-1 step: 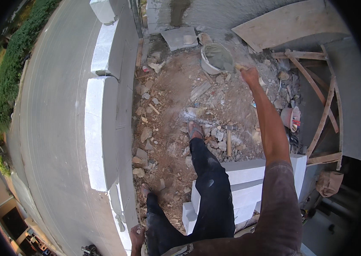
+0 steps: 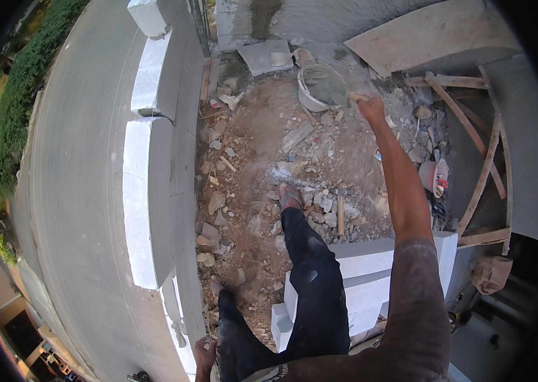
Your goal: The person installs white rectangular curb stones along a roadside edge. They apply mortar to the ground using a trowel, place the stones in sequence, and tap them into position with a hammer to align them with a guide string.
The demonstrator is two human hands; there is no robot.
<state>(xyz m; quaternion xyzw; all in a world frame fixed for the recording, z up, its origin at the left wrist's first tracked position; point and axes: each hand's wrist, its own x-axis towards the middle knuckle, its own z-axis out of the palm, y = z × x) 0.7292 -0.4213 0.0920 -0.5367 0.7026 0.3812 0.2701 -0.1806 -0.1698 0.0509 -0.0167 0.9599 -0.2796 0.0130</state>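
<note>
Far ahead, my right hand grips the pale wooden handle of a trowel, my arm stretched out. The trowel is at the right rim of a white bucket of wet grey mortar; its blade is hard to make out. Low at the left, my left hand is beside the inner face of a white block wall, fingers curled. What they hold, if anything, is too small to tell. Grey mortar lies on the wall's lower course near this hand.
Rubble and a hammer lie around my feet. White blocks are stacked beside my right leg. Farther right are a small pale bucket and a wooden frame. A road runs beyond the wall.
The view has shifted slightly, with the wall a little farther left. A dark object on the road at the bottom edge has moved slightly lower. My hands keep nearly the same places.
</note>
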